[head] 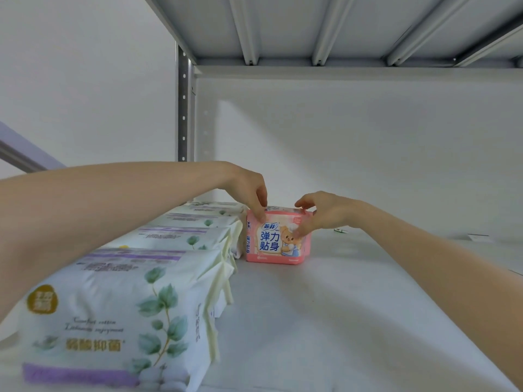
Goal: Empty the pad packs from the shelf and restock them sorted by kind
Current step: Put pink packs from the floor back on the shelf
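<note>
A small pink pad pack (276, 244) with a blue label and a cartoon bear stands upright on the white shelf board (353, 306), deep in the shelf. My left hand (250, 188) pinches its top left corner from above. My right hand (322, 212) grips its upper right side, thumb on the front face. To the left, a row of several white pad packs with green leaf print and purple bands (119, 321) runs from the front edge back to the pink pack.
The grey underside of the upper shelf (339, 26) hangs overhead. A perforated metal upright (184, 108) stands at the back left. Small paper labels (341, 231) lie on the shelf board behind my right wrist.
</note>
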